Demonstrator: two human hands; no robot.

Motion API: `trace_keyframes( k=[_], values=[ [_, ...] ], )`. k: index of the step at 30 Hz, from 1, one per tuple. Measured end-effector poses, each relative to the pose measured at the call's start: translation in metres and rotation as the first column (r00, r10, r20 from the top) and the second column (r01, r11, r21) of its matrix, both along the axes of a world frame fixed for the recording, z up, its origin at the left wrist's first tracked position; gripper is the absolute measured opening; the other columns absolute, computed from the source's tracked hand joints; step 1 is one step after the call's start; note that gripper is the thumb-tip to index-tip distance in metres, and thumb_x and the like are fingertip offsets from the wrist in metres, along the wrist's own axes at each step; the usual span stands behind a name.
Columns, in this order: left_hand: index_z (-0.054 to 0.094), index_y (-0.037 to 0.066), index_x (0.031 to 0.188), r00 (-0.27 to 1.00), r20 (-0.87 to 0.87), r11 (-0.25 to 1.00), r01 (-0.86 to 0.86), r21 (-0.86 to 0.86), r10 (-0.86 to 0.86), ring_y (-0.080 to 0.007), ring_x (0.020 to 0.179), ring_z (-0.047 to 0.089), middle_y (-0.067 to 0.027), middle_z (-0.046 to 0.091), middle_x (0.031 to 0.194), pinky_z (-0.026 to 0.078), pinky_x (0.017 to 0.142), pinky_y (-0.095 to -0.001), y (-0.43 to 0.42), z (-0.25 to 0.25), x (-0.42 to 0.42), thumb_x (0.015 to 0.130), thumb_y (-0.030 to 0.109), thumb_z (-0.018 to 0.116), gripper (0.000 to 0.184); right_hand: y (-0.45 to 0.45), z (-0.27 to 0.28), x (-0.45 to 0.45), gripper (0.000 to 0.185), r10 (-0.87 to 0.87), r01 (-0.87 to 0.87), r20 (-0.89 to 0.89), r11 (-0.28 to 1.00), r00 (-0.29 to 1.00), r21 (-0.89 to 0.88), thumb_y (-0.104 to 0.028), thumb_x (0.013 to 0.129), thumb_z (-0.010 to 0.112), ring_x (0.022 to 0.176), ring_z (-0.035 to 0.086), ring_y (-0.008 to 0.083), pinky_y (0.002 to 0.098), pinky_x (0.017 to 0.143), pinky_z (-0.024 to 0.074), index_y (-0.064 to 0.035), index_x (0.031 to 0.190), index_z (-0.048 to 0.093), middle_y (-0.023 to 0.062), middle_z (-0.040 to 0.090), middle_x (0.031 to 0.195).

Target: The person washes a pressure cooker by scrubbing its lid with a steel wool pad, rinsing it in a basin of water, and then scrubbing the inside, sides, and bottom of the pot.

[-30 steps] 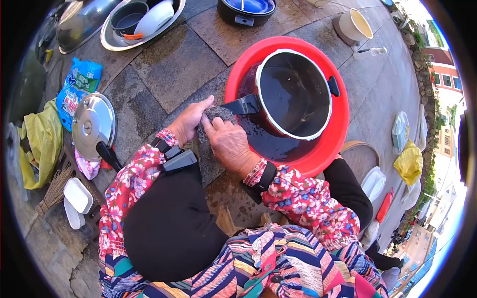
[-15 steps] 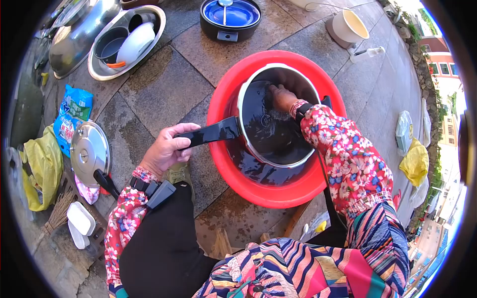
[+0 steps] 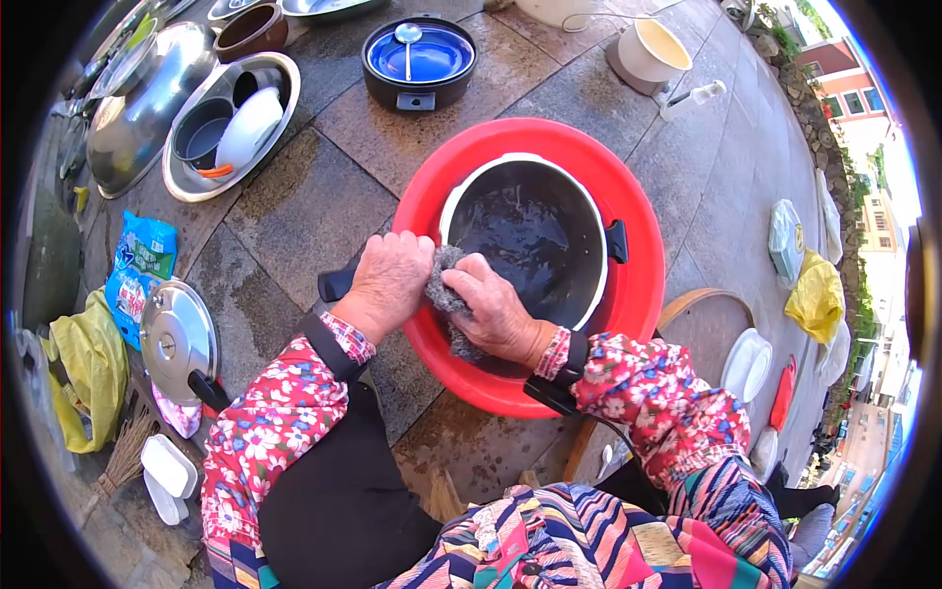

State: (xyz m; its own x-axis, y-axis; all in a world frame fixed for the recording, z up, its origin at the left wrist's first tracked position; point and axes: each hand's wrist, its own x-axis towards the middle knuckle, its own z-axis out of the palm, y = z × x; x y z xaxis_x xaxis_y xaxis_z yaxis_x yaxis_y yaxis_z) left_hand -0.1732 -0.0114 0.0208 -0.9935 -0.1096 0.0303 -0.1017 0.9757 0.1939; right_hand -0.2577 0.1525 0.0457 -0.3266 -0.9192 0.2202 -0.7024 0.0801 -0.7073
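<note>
A pressure cooker pot with dark water in it stands inside a red plastic basin. My left hand is closed round the pot's black long handle, close to the rim, with the handle's end sticking out on the left. My right hand grips a grey, rough scrubbing cloth and presses it where the handle meets the pot. The cloth touches the fingers of my left hand. Part of the handle is hidden under both hands.
The pot's lid lies at the left beside blue packets. A metal basin of dishes stands farther back. Behind the red basin is a black pan with a blue inside and a ladle. A cream pot stands at the right.
My right hand has come out of the water, bringing the grey cloth to the handle. My left hand has shifted along the handle toward the pot. The view has tilted slightly.
</note>
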Motion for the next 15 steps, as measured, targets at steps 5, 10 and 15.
trace_keyframes(
  k=[5,10,15],
  values=[
    [0.055,0.007,0.089,0.999,0.03,0.983,0.017,-0.183,-0.012,-0.021,0.075,0.056,-0.0055,0.053,0.08,0.043,0.064,-0.0348,0.016,0.004,0.002,0.063,0.045,0.076,0.05,-0.053,-0.01,-0.044,0.016,-0.167,0.139,-0.253,0.982,0.953,-0.126,-0.006,0.069,0.06,0.085,0.057,0.0347,0.0412,0.07,0.0501,-0.0034,0.084,0.054,0.0163,0.051,0.09],
    [0.053,0.006,0.087,0.999,0.024,0.989,-0.023,-0.145,0.027,-0.0218,0.075,0.055,-0.0063,0.051,0.082,0.042,0.063,-0.0346,0.027,0.004,0.003,0.061,0.046,0.077,0.053,-0.046,-0.036,-0.173,0.015,-0.438,0.644,-0.621,0.751,0.65,0.145,-0.016,0.079,0.057,0.082,0.063,0.0301,0.0405,0.071,0.0525,-0.0048,0.086,0.065,0.0151,0.059,0.089],
    [0.054,0.007,0.086,0.999,0.053,0.979,0.013,-0.202,-0.002,-0.0212,0.079,0.053,-0.0059,0.05,0.084,0.041,0.066,-0.0342,0.032,0.001,-0.002,0.06,0.044,0.077,0.05,0.002,-0.041,-0.213,0.02,-0.509,0.72,-0.515,0.56,0.689,0.409,-0.023,0.083,0.058,0.085,0.065,0.0323,0.0434,0.073,0.0525,-0.0156,0.098,0.068,0.0176,0.06,0.097]
  ],
)
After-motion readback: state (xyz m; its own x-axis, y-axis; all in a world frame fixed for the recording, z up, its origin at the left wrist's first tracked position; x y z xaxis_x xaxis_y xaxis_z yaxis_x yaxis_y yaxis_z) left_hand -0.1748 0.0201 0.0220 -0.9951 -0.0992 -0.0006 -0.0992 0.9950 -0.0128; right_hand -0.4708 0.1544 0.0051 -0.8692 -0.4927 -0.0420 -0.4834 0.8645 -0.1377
